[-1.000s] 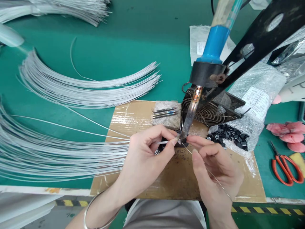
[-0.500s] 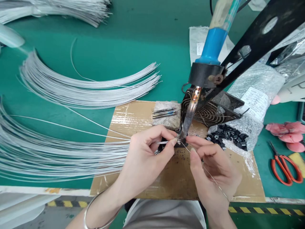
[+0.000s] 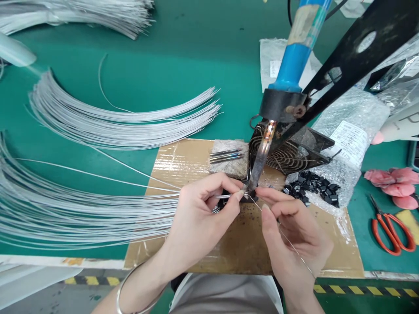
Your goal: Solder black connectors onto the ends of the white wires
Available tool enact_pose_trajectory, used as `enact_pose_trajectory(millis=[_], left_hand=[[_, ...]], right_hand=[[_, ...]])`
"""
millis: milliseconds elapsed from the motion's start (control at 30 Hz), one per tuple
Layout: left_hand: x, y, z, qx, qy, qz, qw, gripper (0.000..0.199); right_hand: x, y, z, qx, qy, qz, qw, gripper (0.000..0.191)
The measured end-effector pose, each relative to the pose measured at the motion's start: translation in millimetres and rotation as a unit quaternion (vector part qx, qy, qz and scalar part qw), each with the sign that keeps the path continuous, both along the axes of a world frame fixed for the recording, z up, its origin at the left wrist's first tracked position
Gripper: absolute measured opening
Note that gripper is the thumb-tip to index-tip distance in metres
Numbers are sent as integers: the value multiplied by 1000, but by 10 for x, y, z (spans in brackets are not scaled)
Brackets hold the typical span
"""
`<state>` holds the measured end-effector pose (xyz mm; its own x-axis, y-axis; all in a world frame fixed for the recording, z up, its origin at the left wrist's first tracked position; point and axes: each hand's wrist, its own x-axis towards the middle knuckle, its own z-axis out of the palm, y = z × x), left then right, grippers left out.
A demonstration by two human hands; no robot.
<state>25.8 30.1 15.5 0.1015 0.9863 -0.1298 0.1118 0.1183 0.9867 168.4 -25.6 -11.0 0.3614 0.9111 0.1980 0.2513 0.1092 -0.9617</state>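
Observation:
A soldering iron (image 3: 286, 65) with a blue handle is clamped in a black bracket, its tip pointing down between my fingertips. My left hand (image 3: 203, 218) pinches a thin white wire (image 3: 225, 196) just left of the tip. Between thumb and fingers, my right hand (image 3: 294, 235) holds a thin strand of solder wire (image 3: 296, 248), which runs up to the tip and trails down across the palm. Whatever lies right at the tip is too small and covered to make out. Many white wires (image 3: 131, 213) fan out to the left, behind my left hand.
A second wire bundle (image 3: 131, 122) lies farther back, and another (image 3: 81, 13) at the far left. Beyond my hands sit a fan (image 3: 281, 152) and a pad (image 3: 225, 170) with several metal rods. Small black parts (image 3: 314, 187), red-handled scissors (image 3: 391, 231) and bubble wrap (image 3: 356, 117) lie right.
Both hands keep nearly the same pose at the iron's tip. The whole view has shifted very slightly; nothing is taken up or let go.

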Motion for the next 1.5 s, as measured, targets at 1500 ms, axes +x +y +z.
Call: enact_pose_trajectory(millis=[1500], left_hand=[[-21,1,-51,10,28,-11,1000,12]], right_hand=[[-18,17,-34,21,-6,-2,1000,18]])
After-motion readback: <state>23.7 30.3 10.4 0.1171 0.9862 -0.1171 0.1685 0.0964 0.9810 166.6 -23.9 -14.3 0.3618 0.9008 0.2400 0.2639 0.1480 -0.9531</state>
